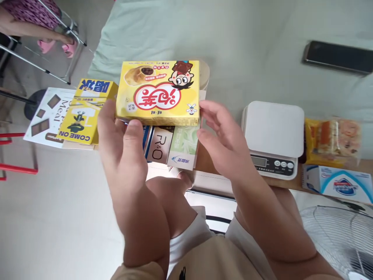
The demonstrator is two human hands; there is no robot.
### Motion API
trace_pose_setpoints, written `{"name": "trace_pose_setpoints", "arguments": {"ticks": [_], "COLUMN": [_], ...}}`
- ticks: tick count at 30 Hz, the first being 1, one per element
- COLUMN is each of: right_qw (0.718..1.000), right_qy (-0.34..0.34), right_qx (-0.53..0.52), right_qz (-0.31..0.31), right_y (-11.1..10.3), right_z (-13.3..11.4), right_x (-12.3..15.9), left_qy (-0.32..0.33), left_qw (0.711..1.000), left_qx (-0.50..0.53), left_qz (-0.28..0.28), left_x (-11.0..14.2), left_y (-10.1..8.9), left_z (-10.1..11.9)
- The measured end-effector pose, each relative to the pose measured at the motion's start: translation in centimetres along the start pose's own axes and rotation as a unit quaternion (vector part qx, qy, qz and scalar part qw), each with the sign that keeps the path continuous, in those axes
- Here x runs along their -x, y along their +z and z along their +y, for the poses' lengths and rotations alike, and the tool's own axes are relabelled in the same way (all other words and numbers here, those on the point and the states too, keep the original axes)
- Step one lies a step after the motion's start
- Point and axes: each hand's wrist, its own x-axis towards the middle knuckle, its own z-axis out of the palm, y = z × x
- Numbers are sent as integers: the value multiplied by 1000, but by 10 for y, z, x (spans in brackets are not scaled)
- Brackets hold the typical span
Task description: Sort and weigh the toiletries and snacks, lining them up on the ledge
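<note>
My left hand (pixel 124 146) grips a yellow snack box (pixel 159 92) with red lettering and a cartoon face, thumb on its near edge and fingers under its left end. The box is held level above other packages. My right hand (pixel 224 138) is at the box's right end with fingers spread and curved, fingertips at or just off the edge, holding nothing.
Beneath the box lie a R&O box (pixel 159 147) and a green-white box (pixel 183 149). Yellow boxes (pixel 84 112) sit to the left on a white chocolate carton (pixel 43 116). A white kitchen scale (pixel 274 136), snack packs (pixel 335 140), a blue-white box (pixel 338 182), a phone (pixel 338 56) and a fan (pixel 340 237) are to the right. Another person's feet in pink slippers (pixel 62 44) show at top left.
</note>
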Motion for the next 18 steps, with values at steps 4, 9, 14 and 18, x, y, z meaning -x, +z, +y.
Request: {"name": "trace_pose_setpoints", "arguments": {"ticks": [4, 9, 14, 18], "right_qw": [1000, 999, 981, 959], "right_qy": [-5, -25, -118, -127], "right_qx": [-4, 10, 35, 88], "right_qz": [-9, 41, 147, 239], "right_y": [1, -10, -42, -93], "right_z": [4, -2, -19, -24], "right_x": [-1, 6, 16, 23], "left_qy": [-57, 14, 37, 38], "left_qw": [998, 994, 979, 959], "left_qx": [20, 82, 128, 147], "left_qz": [17, -66, -151, -238], "left_x": [3, 9, 28, 50], "left_y": [-2, 13, 38, 61], "left_z": [4, 18, 39, 47]}}
